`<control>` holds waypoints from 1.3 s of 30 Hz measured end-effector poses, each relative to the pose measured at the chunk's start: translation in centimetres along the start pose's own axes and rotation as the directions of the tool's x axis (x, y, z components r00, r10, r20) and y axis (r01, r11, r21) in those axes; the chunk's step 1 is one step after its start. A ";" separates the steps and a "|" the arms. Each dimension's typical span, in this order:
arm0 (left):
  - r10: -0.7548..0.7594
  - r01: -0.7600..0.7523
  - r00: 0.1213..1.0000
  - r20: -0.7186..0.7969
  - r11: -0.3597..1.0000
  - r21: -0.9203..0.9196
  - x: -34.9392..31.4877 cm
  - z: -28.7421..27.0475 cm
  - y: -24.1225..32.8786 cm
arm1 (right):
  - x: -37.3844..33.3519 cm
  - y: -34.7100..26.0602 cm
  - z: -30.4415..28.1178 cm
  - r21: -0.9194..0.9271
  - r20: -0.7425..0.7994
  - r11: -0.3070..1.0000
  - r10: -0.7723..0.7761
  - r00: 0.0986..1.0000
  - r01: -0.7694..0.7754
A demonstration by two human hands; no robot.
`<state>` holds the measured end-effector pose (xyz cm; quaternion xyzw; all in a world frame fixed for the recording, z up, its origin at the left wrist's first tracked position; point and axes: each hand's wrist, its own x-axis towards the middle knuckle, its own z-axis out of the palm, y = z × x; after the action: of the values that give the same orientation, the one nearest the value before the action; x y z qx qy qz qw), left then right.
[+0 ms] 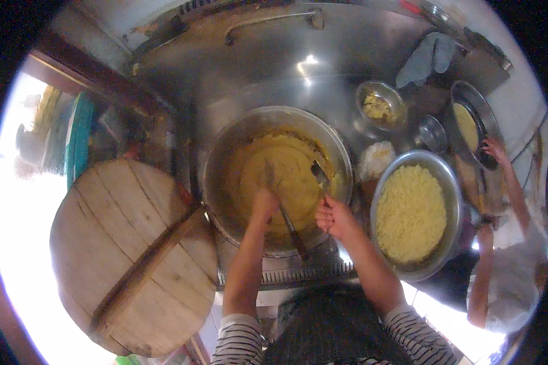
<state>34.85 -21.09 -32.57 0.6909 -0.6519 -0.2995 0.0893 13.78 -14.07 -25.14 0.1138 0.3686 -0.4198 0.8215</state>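
Note:
A large round metal pot (215, 152) stands in front of me, holding a thick yellow mash (249, 164). Over its middle, my left hand (264, 203) is closed round a long-shafted tool (292, 232). The tool's dark handle end slants toward the pot's near rim, and its other end reaches into the mash. At the pot's right side, my right hand (335, 218) grips a metal spatula (321, 176) that points up and away. Its tip looks dark or coated. The exact shape of the left tool's working end is blurred.
A round wooden lid (128, 243) with a crossbar lies left of the pot. On the right stand a basin (379, 246) of yellow crumbly food, a small bowl (364, 97), a white bundle (376, 159) and a cloth (429, 58). A co-worker's hand (497, 149) touches a dark pan (456, 97).

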 end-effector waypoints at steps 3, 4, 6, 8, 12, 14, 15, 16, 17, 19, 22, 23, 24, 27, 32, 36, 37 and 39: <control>-0.011 0.006 1.000 -0.021 0.975 -0.221 -1.5 0.5 -1.6 | 0.1 0.4 0.0 0.028 0.126 0.999 0.034 0.991 -0.038; 0.066 -0.078 0.996 -0.054 0.959 -0.272 -2.3 0.9 -1.4 | 0.1 0.3 -0.2 -0.035 0.128 0.999 0.020 0.992 -0.016; 0.073 -0.054 0.997 0.033 0.922 -0.384 -3.0 1.4 0.2 | -0.1 0.2 -0.8 -0.158 0.130 0.987 -0.013 0.991 0.033; -0.027 0.170 0.952 0.304 0.874 -0.455 -4.9 -1.8 6.3 | -1.7 -0.5 -1.4 -0.135 0.050 0.986 -0.093 0.994 0.099; 0.255 -0.250 0.967 -0.020 0.924 -0.290 -2.5 1.4 7.3 | -4.9 -0.7 -0.5 -0.240 0.033 0.928 -0.285 0.958 0.284; 0.316 -0.319 0.948 -0.049 0.924 -0.209 -0.2 1.5 11.3 | -6.5 -1.0 -0.4 -0.252 0.029 0.898 -0.365 0.930 0.360; 0.359 -0.358 0.932 -0.052 0.888 -0.290 0.8 1.6 14.3 | -7.5 -1.3 -0.6 -0.241 0.007 0.890 -0.396 0.918 0.386; 0.396 -0.390 0.916 -0.061 0.846 -0.365 1.6 1.1 17.3 | -8.3 -1.6 -0.6 -0.230 -0.009 0.883 -0.422 0.906 0.409; 0.425 -0.402 0.904 -0.033 0.823 -0.400 2.6 0.3 20.3 | -8.9 -1.9 -0.7 -0.221 -0.024 0.877 -0.442 0.897 0.426; 0.474 -0.476 0.872 -0.121 0.765 -0.434 4.9 -0.4 23.3 | -9.4 -2.0 -0.7 -0.200 -0.004 0.871 -0.458 0.889 0.448; 0.473 -0.545 0.838 -0.272 0.694 -0.471 5.7 0.5 25.1 | -9.6 -2.5 -1.5 -0.234 -0.018 0.829 -0.525 0.851 0.507; 0.440 -0.482 0.873 -0.211 0.704 -0.522 4.5 0.6 24.2 | -9.4 -2.7 -1.8 -0.260 -0.028 0.809 -0.552 0.833 0.527; 0.421 -0.417 0.897 -0.135 0.702 -0.578 2.8 1.5 23.7 | -9.2 -3.0 -2.6 -0.306 -0.057 0.768 -0.605 0.794 0.562; 0.316 0.004 0.904 0.288 0.668 -0.744 -6.1 0.7 18.7 | -6.9 -2.1 -2.7 -0.421 -0.040 0.623 -0.739 0.672 0.660; 0.211 0.182 0.930 0.301 0.447 -0.876 -14.3 0.7 11.6 | -5.5 1.2 0.6 -0.519 0.042 0.747 -0.463 0.886 0.415; -0.028 0.156 0.986 0.163 0.487 -0.859 -17.4 -2.8 10.2 | -4.1 5.1 0.8 -0.744 0.211 0.555 -0.334 0.919 0.372; -0.080 0.135 0.991 0.109 0.560 -0.817 -18.5 -2.9 8.3 | -3.6 6.0 0.8 -0.764 0.221 0.539 -0.297 0.929 0.355; -0.188 0.136 0.982 -0.026 0.791 -0.597 -21.1 -4.0 4.2 | -4.0 6.4 2.1 -0.750 0.336 0.543 -0.177 0.925 0.377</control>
<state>34.03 -2.59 -20.86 0.6936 -0.4601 -0.4651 0.3014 18.35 -8.73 -21.67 -0.3762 0.4376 -0.3427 0.7413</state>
